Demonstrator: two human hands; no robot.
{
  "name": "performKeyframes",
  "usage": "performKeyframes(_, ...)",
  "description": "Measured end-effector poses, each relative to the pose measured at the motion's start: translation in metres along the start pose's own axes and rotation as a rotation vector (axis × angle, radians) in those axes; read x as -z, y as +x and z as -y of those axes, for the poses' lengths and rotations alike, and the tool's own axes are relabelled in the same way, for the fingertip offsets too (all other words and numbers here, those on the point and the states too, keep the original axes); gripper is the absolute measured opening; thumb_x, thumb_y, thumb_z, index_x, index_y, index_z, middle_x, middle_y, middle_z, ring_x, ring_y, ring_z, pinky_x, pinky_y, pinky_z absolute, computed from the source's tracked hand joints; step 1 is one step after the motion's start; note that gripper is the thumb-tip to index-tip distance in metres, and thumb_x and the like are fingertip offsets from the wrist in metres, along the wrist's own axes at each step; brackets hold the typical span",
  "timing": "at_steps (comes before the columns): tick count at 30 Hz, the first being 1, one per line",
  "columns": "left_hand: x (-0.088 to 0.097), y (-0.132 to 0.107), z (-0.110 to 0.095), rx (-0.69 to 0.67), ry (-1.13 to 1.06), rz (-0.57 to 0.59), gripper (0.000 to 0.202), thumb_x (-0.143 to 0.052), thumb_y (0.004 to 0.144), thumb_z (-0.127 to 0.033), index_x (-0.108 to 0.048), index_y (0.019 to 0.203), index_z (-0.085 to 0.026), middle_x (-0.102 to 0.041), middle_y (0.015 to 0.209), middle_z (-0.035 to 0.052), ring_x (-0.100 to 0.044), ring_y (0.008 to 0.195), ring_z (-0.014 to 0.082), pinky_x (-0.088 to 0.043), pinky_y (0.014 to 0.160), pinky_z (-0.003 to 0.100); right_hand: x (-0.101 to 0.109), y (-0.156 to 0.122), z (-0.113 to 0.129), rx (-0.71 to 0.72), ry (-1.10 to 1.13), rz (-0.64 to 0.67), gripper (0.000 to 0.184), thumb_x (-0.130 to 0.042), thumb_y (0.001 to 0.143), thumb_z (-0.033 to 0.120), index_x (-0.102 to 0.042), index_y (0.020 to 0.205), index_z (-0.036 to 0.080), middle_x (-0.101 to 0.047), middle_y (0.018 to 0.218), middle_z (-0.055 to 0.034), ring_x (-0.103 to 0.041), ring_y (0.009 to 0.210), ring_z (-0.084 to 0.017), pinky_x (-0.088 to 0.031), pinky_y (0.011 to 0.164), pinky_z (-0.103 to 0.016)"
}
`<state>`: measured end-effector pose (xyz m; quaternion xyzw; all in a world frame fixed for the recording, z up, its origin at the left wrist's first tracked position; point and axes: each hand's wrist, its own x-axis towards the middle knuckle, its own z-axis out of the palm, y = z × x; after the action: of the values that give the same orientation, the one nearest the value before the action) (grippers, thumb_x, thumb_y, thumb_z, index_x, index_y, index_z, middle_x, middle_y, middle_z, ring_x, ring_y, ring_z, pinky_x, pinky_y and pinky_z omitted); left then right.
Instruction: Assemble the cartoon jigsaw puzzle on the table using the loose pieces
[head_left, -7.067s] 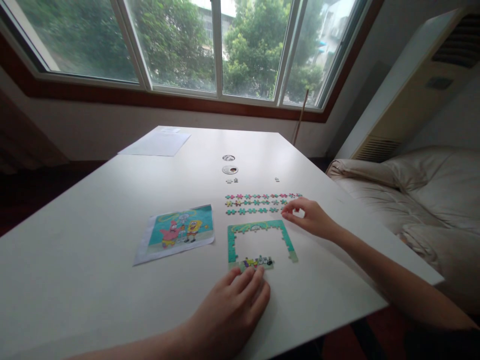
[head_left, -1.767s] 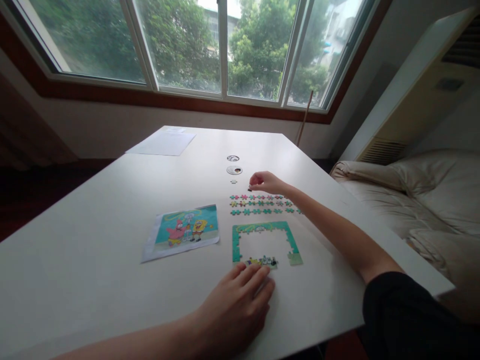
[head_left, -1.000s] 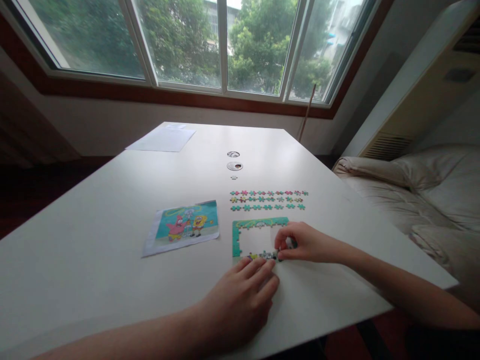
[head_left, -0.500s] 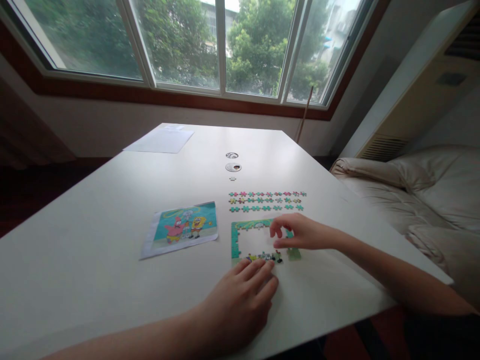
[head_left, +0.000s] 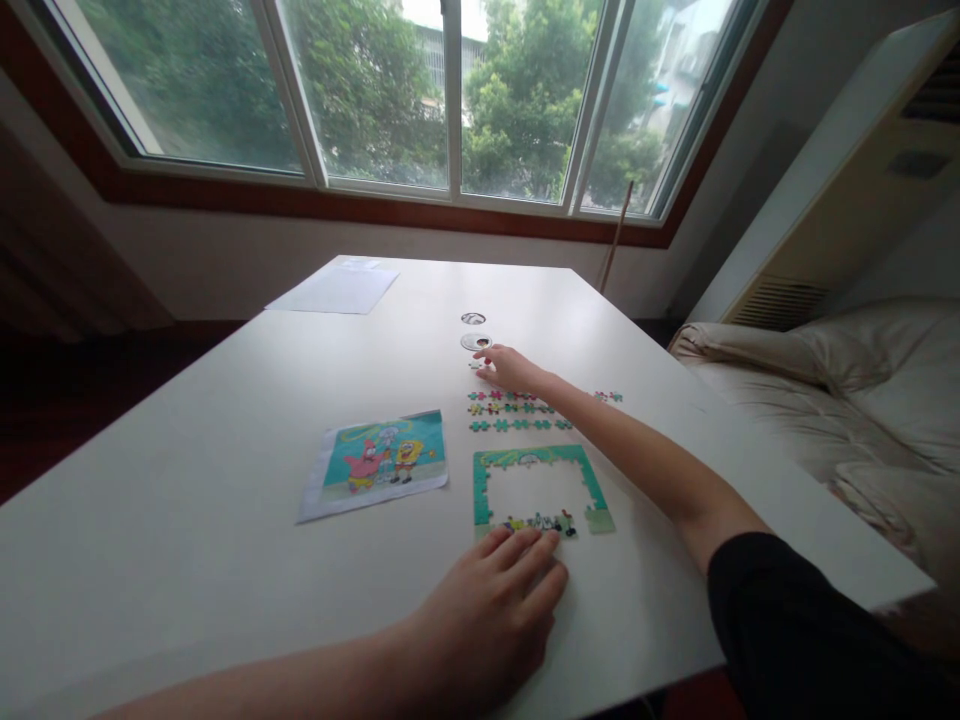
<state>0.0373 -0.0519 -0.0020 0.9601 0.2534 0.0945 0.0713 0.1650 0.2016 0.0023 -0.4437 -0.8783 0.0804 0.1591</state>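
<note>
My left hand (head_left: 504,595) lies with its fingers stretched out, fingertips on the bottom edge of a jigsaw puzzle border (head_left: 480,492). That border is green and teal, with a bare middle and a narrow gap in its bottom side near the right corner. Farther off, my right hand (head_left: 510,368) reaches over the rows of loose pieces, thumb and forefinger apart. At its fingertips is a single pale puzzle piece (head_left: 475,365); whether they touch it I cannot tell. Loose puzzle pieces (head_left: 501,426) lie in three rows beyond the border, partly hidden by my right forearm.
A printed cartoon picture (head_left: 384,462) lies left of the puzzle. Two round flat discs (head_left: 475,342) sit beyond the single piece. White paper sheets (head_left: 337,288) lie at the table's far left. A cream sofa (head_left: 780,385) stands to the right, a window behind the table.
My right hand has moved from the puzzle border's right side, away over the rows, to the single pale piece. My left hand stays on the bottom edge. The view has shifted slightly.
</note>
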Motion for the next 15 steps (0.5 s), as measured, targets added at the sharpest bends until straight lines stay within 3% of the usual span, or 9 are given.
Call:
performKeyframes(3, -0.001, 0.0, 0.001, 0.001, -0.005, -0.004, 0.03, -0.041, 0.087, -0.025, -0.046, 0.116, -0.018, -0.044, 0.131, 0.0078, -0.042, 0.115, 0.0235, -0.032, 0.097, 0.039, -0.008, 0.018, 0.001, -0.064, -0.002, -0.002, 0.027, -0.054, 0.08, 0.025, -0.062, 0.102, 0.011, -0.06, 0.098, -0.0106, -0.055, 0.089, -0.017, -0.038, 0.083, -0.027)
performKeyframes(8, -0.001, 0.0, 0.001, -0.012, -0.002, -0.025, 0.03, -0.04, 0.087, -0.025, -0.046, 0.116, -0.017, -0.044, 0.131, 0.0082, -0.042, 0.114, 0.0241, -0.032, 0.097, 0.04, -0.005, 0.036, -0.006, -0.178, 0.031, 0.097, 0.02, -0.064, 0.072, 0.026, -0.066, 0.087, 0.013, -0.064, 0.084, -0.0069, -0.058, 0.076, -0.015, -0.042, 0.069, -0.023)
performKeyframes(15, 0.002, 0.0, 0.0, -0.007, 0.006, -0.003, 0.031, -0.041, 0.087, -0.026, -0.046, 0.116, -0.018, -0.044, 0.131, 0.0085, -0.043, 0.114, 0.0246, -0.032, 0.096, 0.04, 0.005, 0.031, -0.014, -0.162, 0.146, 0.151, 0.024, -0.067, 0.068, 0.026, -0.064, 0.088, 0.013, -0.064, 0.086, -0.005, -0.055, 0.069, -0.01, -0.04, 0.06, -0.019)
